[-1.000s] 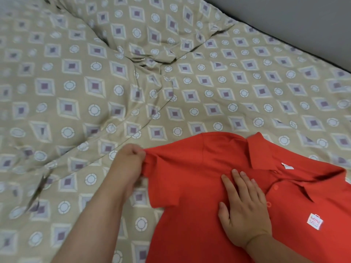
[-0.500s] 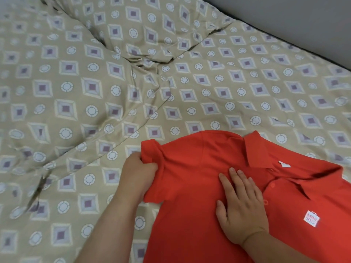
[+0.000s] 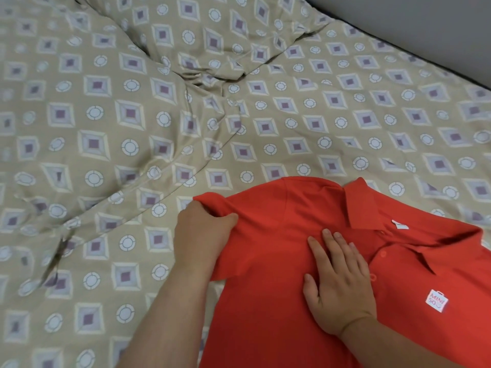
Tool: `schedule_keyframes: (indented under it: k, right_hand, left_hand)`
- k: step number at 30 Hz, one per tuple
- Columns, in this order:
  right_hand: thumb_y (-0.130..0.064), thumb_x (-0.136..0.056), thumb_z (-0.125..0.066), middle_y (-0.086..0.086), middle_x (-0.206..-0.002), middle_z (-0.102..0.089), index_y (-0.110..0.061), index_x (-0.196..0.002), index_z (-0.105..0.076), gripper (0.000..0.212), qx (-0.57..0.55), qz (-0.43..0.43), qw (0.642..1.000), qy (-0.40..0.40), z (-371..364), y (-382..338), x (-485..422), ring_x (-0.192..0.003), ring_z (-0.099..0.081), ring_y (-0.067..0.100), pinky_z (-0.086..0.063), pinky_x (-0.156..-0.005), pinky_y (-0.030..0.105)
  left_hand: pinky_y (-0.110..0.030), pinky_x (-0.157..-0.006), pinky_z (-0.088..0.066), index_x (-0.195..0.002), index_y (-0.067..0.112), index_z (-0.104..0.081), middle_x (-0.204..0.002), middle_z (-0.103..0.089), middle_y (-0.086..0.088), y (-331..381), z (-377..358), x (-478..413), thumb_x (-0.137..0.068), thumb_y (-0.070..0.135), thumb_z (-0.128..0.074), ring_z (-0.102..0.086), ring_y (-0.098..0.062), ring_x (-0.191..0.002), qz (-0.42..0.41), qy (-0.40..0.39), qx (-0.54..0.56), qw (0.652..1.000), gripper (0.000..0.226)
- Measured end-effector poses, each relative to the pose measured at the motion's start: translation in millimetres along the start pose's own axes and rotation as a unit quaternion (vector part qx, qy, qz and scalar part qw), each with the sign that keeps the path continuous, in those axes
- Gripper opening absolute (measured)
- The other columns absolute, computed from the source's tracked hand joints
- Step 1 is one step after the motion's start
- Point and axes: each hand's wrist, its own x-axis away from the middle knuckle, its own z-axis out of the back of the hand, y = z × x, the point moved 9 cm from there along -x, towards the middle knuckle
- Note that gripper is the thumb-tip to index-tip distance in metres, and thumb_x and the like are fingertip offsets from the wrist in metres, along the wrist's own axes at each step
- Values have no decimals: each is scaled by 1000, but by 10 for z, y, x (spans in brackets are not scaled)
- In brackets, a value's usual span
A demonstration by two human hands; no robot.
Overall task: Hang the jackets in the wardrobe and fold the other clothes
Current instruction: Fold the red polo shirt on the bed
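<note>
A red polo shirt (image 3: 279, 309) lies front side up on the bed (image 3: 111, 134), in the lower right of the head view, with its collar (image 3: 361, 205) pointing toward the far side and its lower part running out of the bottom edge. The left hand (image 3: 202, 235) grips the shirt's short sleeve (image 3: 236, 264) near the shoulder seam, fingers curled round a bunch of the cloth so that the sleeve's hem stands up a little off the bed. The right hand (image 3: 342, 285) rests flat on the chest of the shirt just beside the button placket (image 3: 382, 253), fingers straight and close together, thumb spread to the side, holding nothing. A small white neck tag (image 3: 400, 224) shows inside the open collar, and a white logo patch (image 3: 437, 300) with red lettering sits on the chest to the right of the right hand. The bed is covered by a tan sheet printed with diamonds and circles, creased into long folds to the left of the shirt. A pillow (image 3: 212, 27) in the same print lies at the top of the view, well apart from the shirt. A grey wall (image 3: 425, 30) fills the upper right corner.
</note>
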Motion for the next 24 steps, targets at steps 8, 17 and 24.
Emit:
schedule_keyframes:
  k: [8, 17, 24]
  right_hand:
    - [-41, -80, -44, 15, -147, -48, -14, -138, -54, 65, 0, -3, 1000, -2, 0, 4, 0, -139, -37, 30, -18, -118, 46]
    - [-41, -80, -44, 15, -146, -48, -14, -138, -54, 65, 0, 1, 1000, 8, 12, -5, -1, -139, -37, 30, -18, -119, 45]
    - [-41, -81, -44, 14, -147, -48, -14, -138, -54, 64, 3, -1, 1000, 15, 26, 6, 12, -139, -37, 29, -19, -118, 46]
  left_hand:
    - [-32, -61, -41, -83, 15, -57, -78, -61, 0, -382, 136, -48, -86, 21, -69, -62, -22, -78, 43, 42, 112, 992, 13]
    - [-43, -88, -41, -112, 12, -58, -109, -59, -8, 567, -72, -21, -83, 44, -65, -54, -31, -102, -317, 48, -270, 908, 44]
    - [-37, -61, -37, -96, 14, -50, -84, -65, -9, 796, -323, -305, -101, 44, -38, -63, -35, -81, -408, 26, -313, 857, 33]
